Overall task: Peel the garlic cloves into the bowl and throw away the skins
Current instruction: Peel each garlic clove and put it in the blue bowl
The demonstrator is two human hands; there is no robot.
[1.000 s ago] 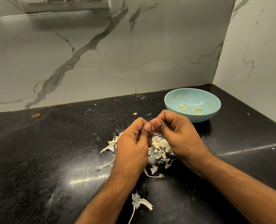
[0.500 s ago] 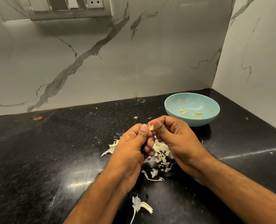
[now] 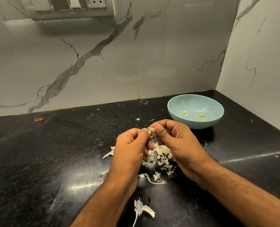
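Two hands work above a black countertop point(image 3: 54, 153). The right hand point(image 3: 175, 141) pinches one garlic clove point(image 3: 152, 129) between thumb and curled forefinger. The left hand point(image 3: 132, 145), fingers curled, pinches at a thin bit of skin on the clove's left side. The clove is small and pale yellow, mostly bare, with a whitish scrap of skin clinging to its left end; most of it is hidden by the fingertips.

One light blue bowl point(image 3: 182, 119) sits to the far right, near the corner of the marble walls and just beyond the right hand. About five peeled cloves point(image 3: 201, 115) lie inside: a tight cluster on the left, one alone in the middle, and one or two near the front rim, partly hidden.

One loose pile of skins point(image 3: 162, 154) lies on the countertop under and between the hands, too many flakes to count. A longer curled strip point(image 3: 154, 181) lies just near of the pile, and one stalk piece point(image 3: 141, 210) with papery flaps lies nearest, between the forearms. One switch panel point(image 3: 70, 7) is mounted on the far wall.
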